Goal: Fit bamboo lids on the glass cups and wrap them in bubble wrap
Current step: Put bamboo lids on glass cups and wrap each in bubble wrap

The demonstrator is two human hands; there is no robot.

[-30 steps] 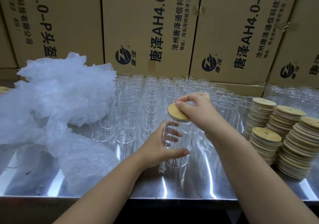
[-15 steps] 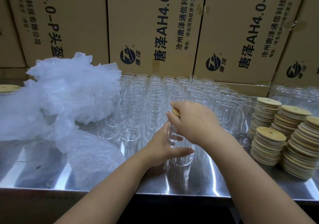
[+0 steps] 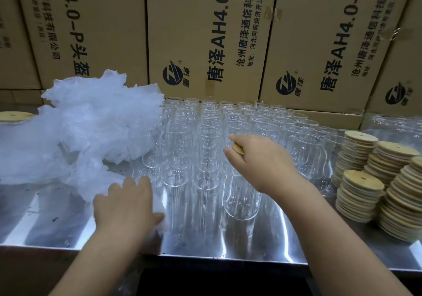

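Steel table (image 3: 205,245), left hand (image 3: 124,206) flat on bubble wrap (image 3: 91,131), right hand (image 3: 260,163) around lid (image 3: 237,148)

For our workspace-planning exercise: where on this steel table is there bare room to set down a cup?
Free: the front strip of the table between the left hand and the lidded cup; the front-left corner below the bubble wrap. Crowded: cup rows behind, lid stacks right.
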